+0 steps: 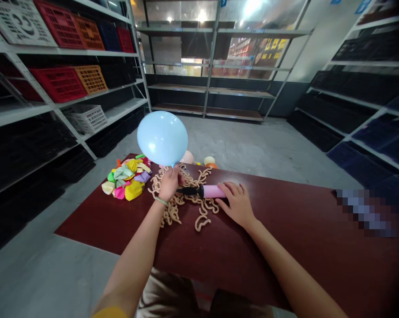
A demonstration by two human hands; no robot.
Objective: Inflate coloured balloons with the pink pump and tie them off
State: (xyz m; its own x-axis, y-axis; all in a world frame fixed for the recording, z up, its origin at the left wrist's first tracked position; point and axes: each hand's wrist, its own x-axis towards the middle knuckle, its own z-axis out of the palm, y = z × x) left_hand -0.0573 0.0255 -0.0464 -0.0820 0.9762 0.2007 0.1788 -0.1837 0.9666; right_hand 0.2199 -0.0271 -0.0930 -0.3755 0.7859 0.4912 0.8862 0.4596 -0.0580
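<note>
A round, inflated light-blue balloon (162, 138) stands above my left hand (171, 182), whose closed fingers pinch its neck. To the right, a hand pump (213, 191) with a pink barrel and a black nozzle end lies level over a heap of tan, curly, worm-like pieces (173, 211). My right hand (236, 202) is round the pump's right end, thumb on the near side and fingers over the top. The black end reaches close to my left hand. Left of the heap sits a pile of uninflated balloons (133, 184) in many colours.
The dark red table (269, 260) extends to the right, where a blurred patch (361, 212) hides something. Beyond the far edge show a pale pink round thing (187, 157) and a cream-and-orange one (210, 161). Shelves with crates (58, 84) line the left; metal racks (239, 92) stand behind.
</note>
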